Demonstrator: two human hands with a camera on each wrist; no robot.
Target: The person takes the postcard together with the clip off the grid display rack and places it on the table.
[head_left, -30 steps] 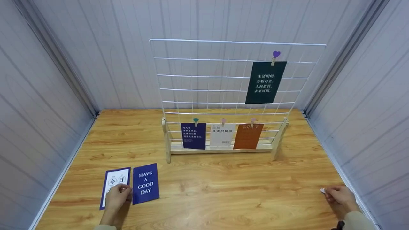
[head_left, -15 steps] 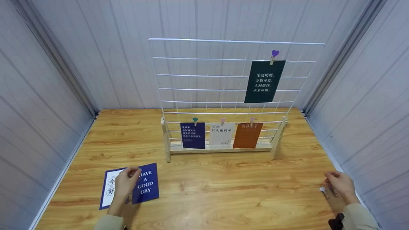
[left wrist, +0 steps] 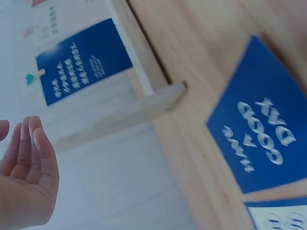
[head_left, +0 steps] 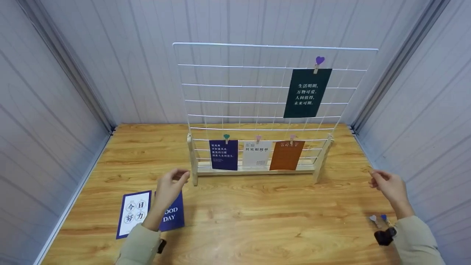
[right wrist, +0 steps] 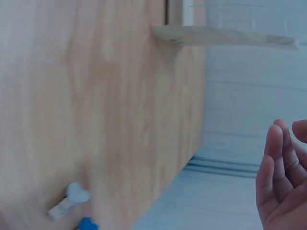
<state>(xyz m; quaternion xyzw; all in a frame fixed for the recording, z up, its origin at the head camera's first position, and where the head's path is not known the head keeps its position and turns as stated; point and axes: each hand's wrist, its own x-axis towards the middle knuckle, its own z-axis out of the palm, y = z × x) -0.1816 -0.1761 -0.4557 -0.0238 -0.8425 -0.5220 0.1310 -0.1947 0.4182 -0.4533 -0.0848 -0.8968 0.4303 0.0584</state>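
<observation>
- Four cards look done: the dark green card hangs high on the right of the wire grid; the navy card, white card and orange card hang in a low row, each by a heart-topped clip.
- Seemingly left to hang: the blue-bordered card and the "HAVE A GOOD DAY" card, side by side on the table.
- Two unused clips, the white heart clip and blue heart clip, lie at the right.
- Left hand and right hand are raised, fingers relaxed, thumbs apart, holding nothing.
</observation>
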